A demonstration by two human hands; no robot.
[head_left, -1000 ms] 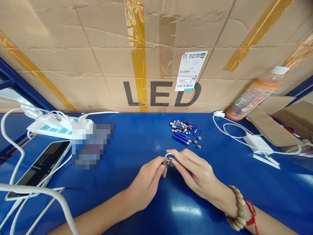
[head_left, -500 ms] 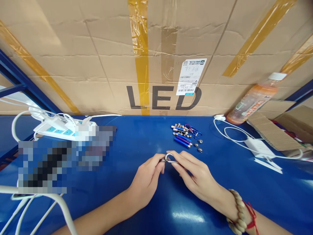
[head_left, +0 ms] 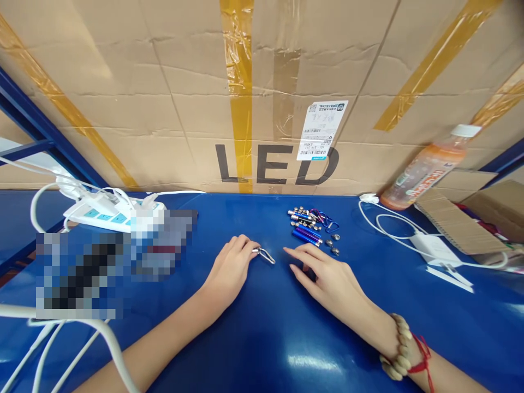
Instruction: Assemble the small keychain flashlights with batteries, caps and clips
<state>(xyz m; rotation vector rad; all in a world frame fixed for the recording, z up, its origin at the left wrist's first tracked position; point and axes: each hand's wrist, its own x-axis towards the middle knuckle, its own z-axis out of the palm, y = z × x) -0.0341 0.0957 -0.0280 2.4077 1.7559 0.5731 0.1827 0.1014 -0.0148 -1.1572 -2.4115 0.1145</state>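
Observation:
My left hand (head_left: pixel 230 267) rests on the blue table (head_left: pixel 262 338) with its fingers curled round a small silver flashlight with a clip (head_left: pixel 264 254), whose clip sticks out to the right. My right hand (head_left: pixel 323 273) lies a little apart to the right, fingers stretched out and empty, its fingertips pointing at the clip. Just beyond the right hand is a small pile of blue and purple mini flashlights, clips and button cells (head_left: pixel 313 226).
A large cardboard box marked LED (head_left: pixel 262 98) walls off the back. A white power strip (head_left: pixel 106 210) with cables lies at the left, an orange drink bottle (head_left: pixel 426 166), a white charger with its cable (head_left: pixel 429 245) and cardboard pieces (head_left: pixel 454 218) at the right.
Both hands held the silver piece together before. The right hand has let go and drawn back to the right; the left hand has carried the piece up and left on the table.

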